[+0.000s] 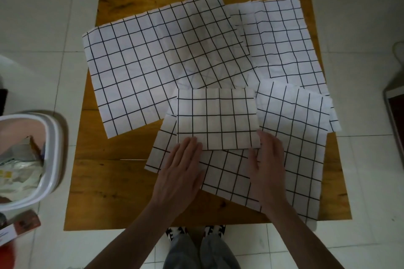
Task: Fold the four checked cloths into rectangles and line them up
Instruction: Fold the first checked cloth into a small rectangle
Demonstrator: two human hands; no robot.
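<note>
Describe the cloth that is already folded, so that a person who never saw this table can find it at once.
On the square brown wooden table, look at the near middle, just beyond the left hand and the right hand. There the small folded white cloth with black grid lines lies on top of an unfolded checked cloth. It alone is a compact neat rectangle; the other checked cloths lie spread open.

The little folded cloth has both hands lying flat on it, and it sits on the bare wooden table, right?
Not quite. In the head view the folded cloth lies on top of another checked cloth, which is still spread out, not on the bare wooden table. The rest is right: the left hand and right hand both lie flat on its near edge.
</note>
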